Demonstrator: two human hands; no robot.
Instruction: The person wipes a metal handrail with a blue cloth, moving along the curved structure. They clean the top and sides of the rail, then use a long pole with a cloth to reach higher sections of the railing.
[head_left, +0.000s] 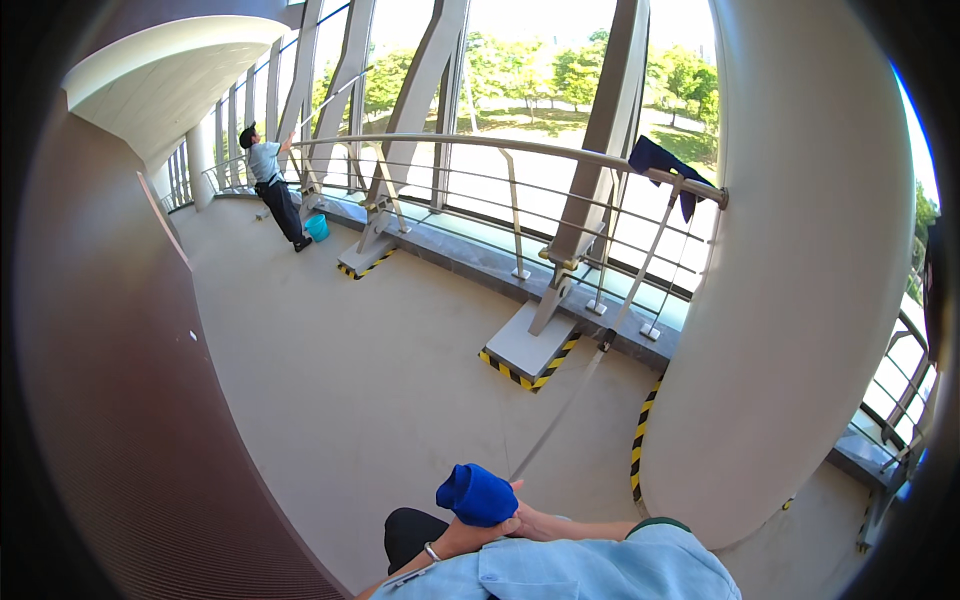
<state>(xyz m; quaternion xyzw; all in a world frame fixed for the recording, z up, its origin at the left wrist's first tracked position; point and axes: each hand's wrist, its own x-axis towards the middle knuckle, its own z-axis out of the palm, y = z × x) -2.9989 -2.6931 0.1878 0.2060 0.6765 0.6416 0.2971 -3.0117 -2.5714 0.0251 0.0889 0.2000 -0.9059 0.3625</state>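
A bunched blue cloth (480, 495) is in my left hand (474, 534), which wears a metal bracelet at the wrist. Close against it, my right hand (531, 520) is partly hidden behind the cloth; its fingers lie near the lower end of a long telescopic pole (559, 412). Whether they close round the pole cannot be seen. The pole slants up from my hands past a black clamp (607, 340) to the railing. Dark blue cloth (664, 161) hangs at its upper end, over the handrail.
A metal railing (480, 140) runs along tall windows. Left of the thick white column (787, 262), a strut base (529, 345) has yellow-black edging. Farther back, a person (270, 180) raises a pole beside a turquoise bucket (316, 227). A brown wall (127, 337) curves along the left.
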